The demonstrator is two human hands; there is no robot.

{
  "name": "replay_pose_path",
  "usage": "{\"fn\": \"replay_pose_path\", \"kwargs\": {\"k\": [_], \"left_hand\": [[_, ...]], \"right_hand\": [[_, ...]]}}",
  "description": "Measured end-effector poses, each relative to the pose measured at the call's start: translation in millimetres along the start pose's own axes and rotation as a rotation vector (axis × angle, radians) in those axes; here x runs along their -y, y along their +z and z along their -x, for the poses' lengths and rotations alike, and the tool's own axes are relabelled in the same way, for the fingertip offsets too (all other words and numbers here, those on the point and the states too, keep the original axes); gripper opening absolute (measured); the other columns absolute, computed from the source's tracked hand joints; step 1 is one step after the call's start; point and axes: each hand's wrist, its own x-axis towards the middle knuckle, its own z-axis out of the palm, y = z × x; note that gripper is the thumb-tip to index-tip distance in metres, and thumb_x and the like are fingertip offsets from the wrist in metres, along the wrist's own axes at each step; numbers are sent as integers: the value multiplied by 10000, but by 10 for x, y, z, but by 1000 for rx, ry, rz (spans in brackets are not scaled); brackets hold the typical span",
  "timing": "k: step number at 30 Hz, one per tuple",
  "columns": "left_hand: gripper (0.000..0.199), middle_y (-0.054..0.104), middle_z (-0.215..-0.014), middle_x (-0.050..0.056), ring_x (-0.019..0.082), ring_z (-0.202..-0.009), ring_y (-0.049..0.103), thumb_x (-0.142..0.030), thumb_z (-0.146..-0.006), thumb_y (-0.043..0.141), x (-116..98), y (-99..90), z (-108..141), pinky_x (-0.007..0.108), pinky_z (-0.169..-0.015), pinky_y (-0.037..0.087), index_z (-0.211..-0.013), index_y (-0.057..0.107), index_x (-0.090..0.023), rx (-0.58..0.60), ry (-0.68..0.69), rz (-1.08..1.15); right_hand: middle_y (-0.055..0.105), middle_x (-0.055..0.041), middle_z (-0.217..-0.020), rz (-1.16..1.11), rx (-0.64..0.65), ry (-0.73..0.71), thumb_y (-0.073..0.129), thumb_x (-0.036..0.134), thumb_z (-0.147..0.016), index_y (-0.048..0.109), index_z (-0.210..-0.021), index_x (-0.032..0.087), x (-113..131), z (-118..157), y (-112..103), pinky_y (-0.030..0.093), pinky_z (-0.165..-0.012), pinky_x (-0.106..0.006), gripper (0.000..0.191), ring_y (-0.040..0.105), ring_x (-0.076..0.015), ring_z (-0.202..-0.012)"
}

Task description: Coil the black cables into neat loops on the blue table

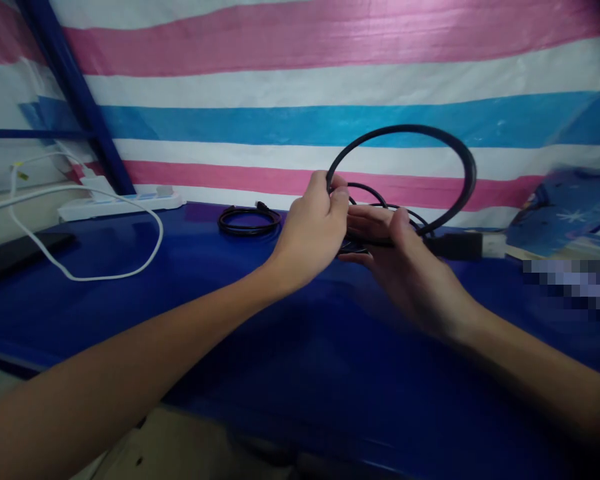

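A black cable (405,128) rises in a wide loop between my two hands, above the blue tabletop (300,373). My left hand (316,230) pinches the loop's left side between thumb and fingers. At the lower right of the loop, my right hand (405,267) is closed around the cable, its thumb on top. More turns of the cable show behind the hands, partly hidden by them. Left of my left hand lies another black cable (249,221), coiled flat with its plug at the upper right.
At the back left stands a white power strip (123,207) with a charger plugged in. A white cable (153,250) loops over the table. A dark flat object (25,253) lies at far left. Behind my right hand is a black block (457,245). A striped sheet (280,123) hangs behind.
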Motion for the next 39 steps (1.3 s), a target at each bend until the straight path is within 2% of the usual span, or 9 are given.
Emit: {"fn": "replay_pose_path", "kwargs": {"k": [3, 7, 11, 15, 19, 25, 29, 33, 39], "left_hand": [[113, 451, -551, -40, 122, -540, 472, -321, -871, 498, 49, -25, 26, 255, -560, 300, -929, 479, -227, 2, 100, -118], [186, 518, -643, -15, 145, -624, 523, -361, -848, 526, 162, -54, -32, 264, -600, 348, -974, 490, -229, 31, 35, -52], [315, 580, -839, 35, 160, -748, 579, -254, -758, 607, 251, -29, -91, 286, -663, 439, -1031, 461, -195, 132, -162, 202], [467, 564, -793, 12, 130, -691, 575, -116, -671, 645, 247, -14, -83, 282, -677, 465, -1068, 406, -178, 166, -387, 407], [64, 529, -638, -6, 81, -582, 500, -178, -804, 528, 232, -18, -60, 237, -611, 394, -855, 492, -165, 333, -336, 395], [97, 368, -503, -63, 60, -463, 383, -233, -856, 518, 191, -44, -56, 234, -543, 347, -788, 500, -166, 489, -255, 440], [111, 237, -516, -97, 20, -400, 203, -241, -877, 504, 96, -80, -38, 224, -493, 277, -801, 519, -162, 569, -269, 451], [118, 246, -515, -94, 25, -397, 212, -255, -858, 546, 60, -109, -20, 222, -467, 284, -775, 504, -180, 650, -236, 377], [104, 452, -544, -28, 52, -391, 298, -256, -784, 575, 82, -89, -26, 224, -373, 265, -738, 593, -165, 592, -119, 233]], "right_hand": [[602, -71, -1229, -267, -54, 99, 352, 494, -939, 586, -1060, 236, 74, -14, -40, 515, -851, -354, 369, 559, -223, -1172], [674, -60, -952, -333, -115, 199, 530, 306, -867, 608, -958, 182, 116, -48, -136, 531, -706, -310, 172, 671, -215, -919], [695, -65, -814, -217, -139, 242, 522, 214, -818, 582, -979, 160, 58, -104, -238, 505, -595, -277, 179, 683, -190, -747], [685, -61, -711, -121, -85, 307, 497, 177, -765, 533, -1041, 152, 0, -142, -318, 462, -505, -271, 279, 673, -198, -620], [670, -72, -847, 16, -82, 276, 555, 224, -733, 525, -1123, 161, -61, -164, -366, 476, -484, -309, 396, 615, -171, -548], [630, -72, -984, 653, -121, -51, 498, 189, -767, 578, -969, 189, -176, -200, -458, 471, -815, -414, 217, 577, -222, -872], [619, -101, -1112, 723, -92, -105, 472, 172, -789, 572, -1103, 193, -154, -176, -437, 410, -939, -490, 330, 566, -272, -1019], [521, -81, -1332, 665, -50, -178, 489, 125, -742, 483, -1291, 233, -88, -137, -390, 362, -1024, -478, 559, 487, -290, -1222], [646, -20, -829, 389, 138, -78, 491, 121, -732, 596, -819, 232, -8, -102, -398, 466, -894, -403, 175, 617, -217, -849]]}}
